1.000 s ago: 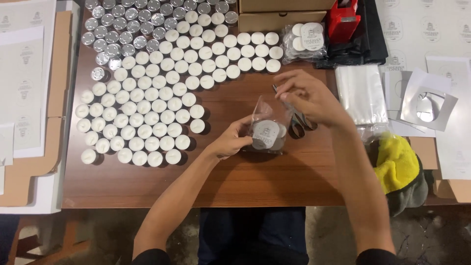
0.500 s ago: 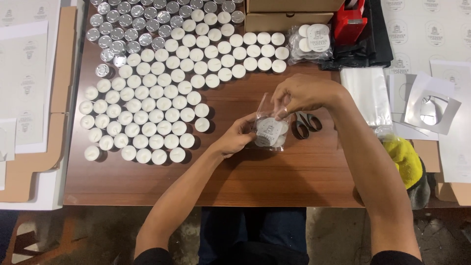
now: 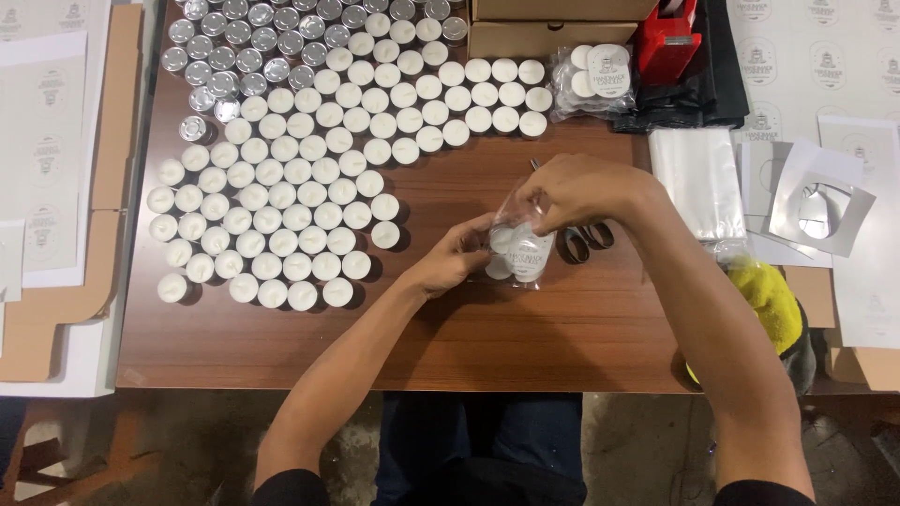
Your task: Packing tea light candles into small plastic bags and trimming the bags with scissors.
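Observation:
Over the brown wooden table [image 3: 525, 328] both my hands hold a small clear plastic bag [image 3: 521, 245] with white tealight candles inside. My left hand [image 3: 452, 258] grips the bag's lower left side. My right hand [image 3: 581, 192] pinches the bag's top edge from above. Many white tealight candles [image 3: 281, 215] lie in rows on the table left of my hands. Black-handled scissors [image 3: 586, 236] lie under my right hand, partly hidden.
A filled bag of candles [image 3: 591, 80] lies at the back, beside a red tape dispenser [image 3: 667, 37] and cardboard boxes [image 3: 553, 23]. A stack of clear bags [image 3: 698, 183] and sticker sheets [image 3: 816, 197] sit at the right. A yellow cloth [image 3: 769, 300] lies at the right edge.
My right hand has moved left and down onto the bag's top edge. The bag has shifted slightly left between my hands, and the view has moved a little.

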